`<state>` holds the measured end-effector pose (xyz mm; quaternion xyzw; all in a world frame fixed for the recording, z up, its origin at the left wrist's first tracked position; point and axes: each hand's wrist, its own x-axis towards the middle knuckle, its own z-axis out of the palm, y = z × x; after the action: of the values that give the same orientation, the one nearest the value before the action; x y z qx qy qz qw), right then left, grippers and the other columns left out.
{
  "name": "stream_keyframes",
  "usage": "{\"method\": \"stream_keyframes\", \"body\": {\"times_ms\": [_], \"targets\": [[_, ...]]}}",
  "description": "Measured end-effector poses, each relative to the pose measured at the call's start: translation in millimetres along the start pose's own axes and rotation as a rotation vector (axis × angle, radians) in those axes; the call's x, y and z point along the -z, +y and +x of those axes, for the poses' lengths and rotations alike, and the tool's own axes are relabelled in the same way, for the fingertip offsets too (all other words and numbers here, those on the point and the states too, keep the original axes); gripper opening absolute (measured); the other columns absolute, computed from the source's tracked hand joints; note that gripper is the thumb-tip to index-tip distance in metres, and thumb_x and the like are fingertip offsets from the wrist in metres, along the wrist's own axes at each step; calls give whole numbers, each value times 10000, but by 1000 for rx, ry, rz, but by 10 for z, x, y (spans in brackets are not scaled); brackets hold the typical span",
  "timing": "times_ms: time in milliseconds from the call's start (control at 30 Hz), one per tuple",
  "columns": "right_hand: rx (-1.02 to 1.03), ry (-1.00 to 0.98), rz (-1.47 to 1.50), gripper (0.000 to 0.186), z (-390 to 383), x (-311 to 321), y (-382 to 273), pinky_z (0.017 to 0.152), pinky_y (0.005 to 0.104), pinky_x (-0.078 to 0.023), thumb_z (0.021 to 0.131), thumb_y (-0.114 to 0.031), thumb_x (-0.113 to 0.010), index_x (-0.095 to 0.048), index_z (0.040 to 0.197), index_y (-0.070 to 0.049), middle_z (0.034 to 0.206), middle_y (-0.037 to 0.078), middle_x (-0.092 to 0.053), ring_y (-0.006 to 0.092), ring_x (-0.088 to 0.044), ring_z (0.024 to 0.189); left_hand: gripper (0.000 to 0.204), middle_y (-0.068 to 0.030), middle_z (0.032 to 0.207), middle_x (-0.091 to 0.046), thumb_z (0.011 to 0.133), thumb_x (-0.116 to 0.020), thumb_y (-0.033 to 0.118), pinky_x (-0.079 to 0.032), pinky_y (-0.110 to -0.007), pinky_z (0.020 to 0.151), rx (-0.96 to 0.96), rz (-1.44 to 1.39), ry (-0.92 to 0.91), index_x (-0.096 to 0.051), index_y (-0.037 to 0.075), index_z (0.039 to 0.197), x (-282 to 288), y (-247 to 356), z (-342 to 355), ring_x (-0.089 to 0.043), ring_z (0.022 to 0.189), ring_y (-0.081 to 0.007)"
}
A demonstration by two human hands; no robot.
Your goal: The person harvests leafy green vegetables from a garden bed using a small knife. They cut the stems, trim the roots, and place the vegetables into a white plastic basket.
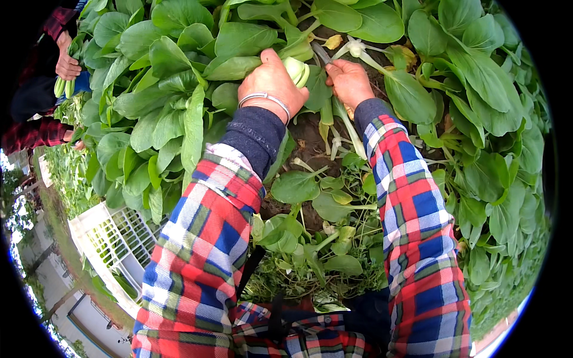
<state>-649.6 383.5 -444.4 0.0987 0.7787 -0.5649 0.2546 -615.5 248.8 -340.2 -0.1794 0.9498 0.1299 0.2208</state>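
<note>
A green leafy vegetable with a pale, fleshy base (295,70) sits clasped in the left hand (271,83), by the left edge of the brown soil strip (309,140). The right hand (349,82) grips a grey metal blade (321,52), best angled away from the left.

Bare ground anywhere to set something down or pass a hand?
Main patch: brown soil between the left cuff and the pale stalk below the right hand. A smaller soil gap lies lower, hemmed by scattered leaves. Crowded: dense plants left of the left hand and right of the right sleeve.
</note>
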Motion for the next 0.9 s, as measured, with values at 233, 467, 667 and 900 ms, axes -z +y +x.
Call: {"method": "stream_keyframes", "body": {"times_ms": [233,467,667,900], "targets": [[-191,-94,311,157,-254,77,-84,374,217,-312,832,-174,-479,-575,823,-50,581,-11,-477,66,-379,417,588,-224,825,-586,566,-673,283,-469,-361,728,18,-86,25,-421,-41,986,-33,-66,-84,-587,786,-328],[21,3,253,176,-246,-34,123,482,217,-379,826,-159,-492,-584,870,-16,610,1,-520,72,-447,498,539,-215,795,-589,582,-689,281,-475,-367,705,-33,-119,79,-407,-25,926,-93,-102,-89,-590,769,-327],[115,-27,-102,211,-69,34,65,580,247,-421,802,-182,-518,-578,886,3,633,32,-553,104,-502,567,598,-227,763,-587,540,-670,277,-480,-373,675,-13,-151,91,-459,-39,1001,-134,-116,-106,-591,729,-334],[-91,-136,142,183,-187,-5,-51,394,205,-321,827,-168,-496,-573,926,-35,597,-16,-485,56,-382,435,529,-206,741,-592,571,-702,271,-483,-375,664,-6,-132,108,-417,-17,911,-171,-135,-191,-597,714,-328]]}}
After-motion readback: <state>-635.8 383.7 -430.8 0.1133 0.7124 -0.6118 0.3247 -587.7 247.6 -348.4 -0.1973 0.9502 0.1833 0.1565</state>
